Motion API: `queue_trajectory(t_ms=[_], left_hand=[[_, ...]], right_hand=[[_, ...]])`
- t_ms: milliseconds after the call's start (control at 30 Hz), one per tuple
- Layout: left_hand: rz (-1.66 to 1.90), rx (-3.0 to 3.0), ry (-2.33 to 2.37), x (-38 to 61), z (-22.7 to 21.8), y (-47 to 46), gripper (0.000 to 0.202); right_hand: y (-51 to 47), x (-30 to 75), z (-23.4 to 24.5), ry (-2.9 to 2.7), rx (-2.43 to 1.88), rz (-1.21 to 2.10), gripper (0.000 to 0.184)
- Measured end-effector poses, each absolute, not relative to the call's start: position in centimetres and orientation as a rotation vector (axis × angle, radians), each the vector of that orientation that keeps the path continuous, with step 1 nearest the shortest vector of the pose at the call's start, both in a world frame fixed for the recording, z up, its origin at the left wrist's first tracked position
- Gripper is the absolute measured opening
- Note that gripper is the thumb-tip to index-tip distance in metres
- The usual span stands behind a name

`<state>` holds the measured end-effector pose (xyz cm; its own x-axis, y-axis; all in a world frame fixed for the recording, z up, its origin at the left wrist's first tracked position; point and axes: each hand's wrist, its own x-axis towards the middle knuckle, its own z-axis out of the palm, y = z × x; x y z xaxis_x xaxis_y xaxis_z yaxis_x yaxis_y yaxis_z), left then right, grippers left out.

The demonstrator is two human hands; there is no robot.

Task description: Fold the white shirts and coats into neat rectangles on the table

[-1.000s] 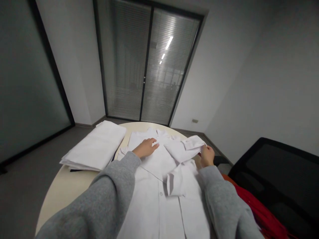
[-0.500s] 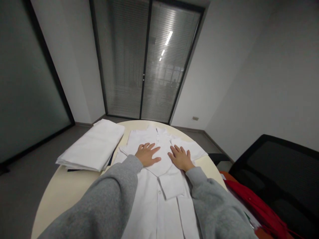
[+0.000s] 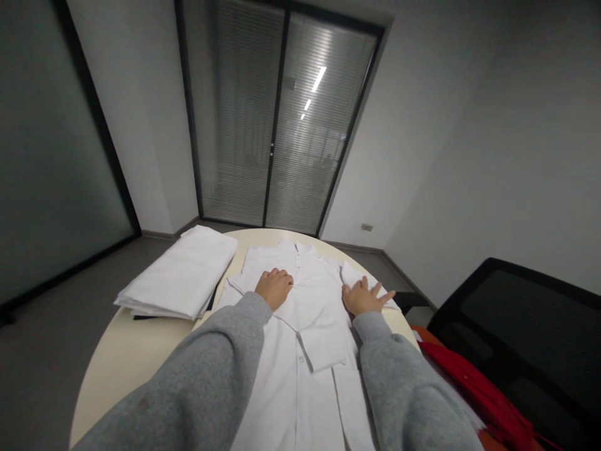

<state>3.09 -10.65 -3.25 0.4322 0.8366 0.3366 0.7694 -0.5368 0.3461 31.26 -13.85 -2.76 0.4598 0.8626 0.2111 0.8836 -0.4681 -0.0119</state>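
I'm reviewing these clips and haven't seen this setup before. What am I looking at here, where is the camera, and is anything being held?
There is no machine: a person in grey sleeves works with bare hands. The one camera sits on their head and looks forward and down, so the arms enter from the bottom. A round table carries a white shirt spread flat, buttons up, and a stack of folded white cloth to its left. The left hand rests, fingers curled, on the shirt's chest. The right hand lies flat, fingers spread, on the shirt's right edge. Neither hand grips anything. Red fabric and a black chair are at the right.
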Motion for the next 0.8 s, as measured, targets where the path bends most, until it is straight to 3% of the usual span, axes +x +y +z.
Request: queue_trajectory(t_ms=[100, 233, 400, 467, 600, 667, 733, 800], left_hand=[[0.847, 2.444, 1.531, 2.8, -2.8, -10.2, 0.019], [1.070, 2.224, 1.766, 1.7, -1.2, -9.5, 0.030], [1.282, 2.223, 1.843, 1.7, 1.4, -11.2, 0.036], [1.092, 2.434, 1.644, 2.8, 1.7, -12.7, 0.042], [0.428, 2.411, 1.578, 5.4, 1.1, -15.4, 0.079], [0.296, 2.350, 1.590, 5.9, 1.3, -15.9, 0.066], [0.312, 2.348, 1.576, 5.6, 2.3, -15.7, 0.039], [0.394, 2.358, 1.591, 4.4, 4.3, -14.9, 0.030]], right_hand=[[-14.2, 30.3, -2.5, -1.814, -2.310, -0.401, 0.066], [-14.3, 28.6, -2.7, -2.296, -1.910, -0.029, 0.059], [-14.1, 28.0, -3.3, -2.348, -1.888, 0.107, 0.057], [-14.0, 28.2, -3.5, -2.345, -1.892, 0.120, 0.057], [-14.0, 28.3, -3.4, -2.339, -1.901, 0.140, 0.057], [-14.0, 28.3, -3.2, -2.337, -1.898, 0.146, 0.056], [-14.1, 28.2, -3.1, -2.336, -1.892, 0.149, 0.056], [-14.2, 28.2, -3.0, -2.332, -1.890, 0.149, 0.056]])
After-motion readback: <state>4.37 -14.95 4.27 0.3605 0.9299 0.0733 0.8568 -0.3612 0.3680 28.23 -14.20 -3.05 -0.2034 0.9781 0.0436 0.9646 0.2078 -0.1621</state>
